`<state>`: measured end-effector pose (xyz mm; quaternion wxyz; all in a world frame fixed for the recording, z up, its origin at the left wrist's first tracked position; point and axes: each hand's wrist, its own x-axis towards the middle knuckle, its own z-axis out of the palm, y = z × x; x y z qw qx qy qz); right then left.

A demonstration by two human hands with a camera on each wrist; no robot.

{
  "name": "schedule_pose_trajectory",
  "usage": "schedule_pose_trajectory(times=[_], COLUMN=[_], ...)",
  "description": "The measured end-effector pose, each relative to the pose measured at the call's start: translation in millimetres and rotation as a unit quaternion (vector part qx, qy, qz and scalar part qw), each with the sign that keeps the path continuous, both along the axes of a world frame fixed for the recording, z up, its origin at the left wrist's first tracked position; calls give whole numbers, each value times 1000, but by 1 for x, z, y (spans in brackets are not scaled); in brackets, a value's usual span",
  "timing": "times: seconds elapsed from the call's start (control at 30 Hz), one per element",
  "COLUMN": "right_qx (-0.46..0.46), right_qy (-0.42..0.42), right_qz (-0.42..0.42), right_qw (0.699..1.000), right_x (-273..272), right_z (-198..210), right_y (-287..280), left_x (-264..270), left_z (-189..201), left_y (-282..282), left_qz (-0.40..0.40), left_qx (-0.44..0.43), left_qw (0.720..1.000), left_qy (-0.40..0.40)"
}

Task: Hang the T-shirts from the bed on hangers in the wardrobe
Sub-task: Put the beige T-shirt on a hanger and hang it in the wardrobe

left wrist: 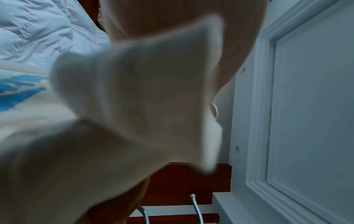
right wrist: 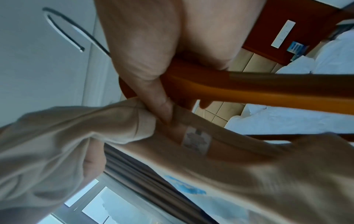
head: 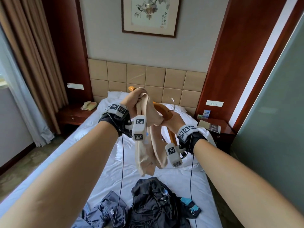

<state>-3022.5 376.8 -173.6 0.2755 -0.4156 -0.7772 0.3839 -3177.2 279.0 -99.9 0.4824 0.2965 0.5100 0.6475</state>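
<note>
A beige T-shirt (head: 148, 142) hangs bunched between my two hands above the bed (head: 105, 170). My left hand (head: 134, 97) grips its upper fabric together with one end of a wooden hanger (head: 162, 109). My right hand (head: 171, 120) holds the hanger's other arm and pinches the shirt's collar against it. The right wrist view shows my thumb (right wrist: 161, 104) pressing the beige T-shirt (right wrist: 191, 151) near its label, under the wooden hanger (right wrist: 249, 86). Blurred pale beige T-shirt (left wrist: 124, 113) fabric fills the left wrist view. The hanger's metal hook (head: 172, 103) points toward the headboard.
Dark T-shirts (head: 153, 203) and a blue-patterned one (head: 189, 206) lie crumpled on the near end of the bed. Nightstands stand on both sides, the left one (head: 77, 116) with a telephone (head: 88, 105). A grey-green wall or door panel (head: 276, 112) rises on the right.
</note>
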Motion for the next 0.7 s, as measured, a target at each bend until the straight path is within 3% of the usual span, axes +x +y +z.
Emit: schedule_pose_trajectory(times=[0.13,0.33,0.53,0.7], right_qx=[-36,-25,-38,-12], right_qy=[46,69,75,55], right_qz=[5,-73,-90,-68], right_qw=[998,995,992,996], right_x=[1,9,16,15], right_z=[4,14,31,40], right_y=[-7,-3,-4,-15], left_x=[-5,-14,-3,10], left_z=[-1,-7,-15,-19], left_y=[-4,-8,-4,10], left_qz=[37,147,75,39], left_qx=[-20,-82,-108,-166], left_qw=[999,986,990,963], left_qy=[-22,5,52,209])
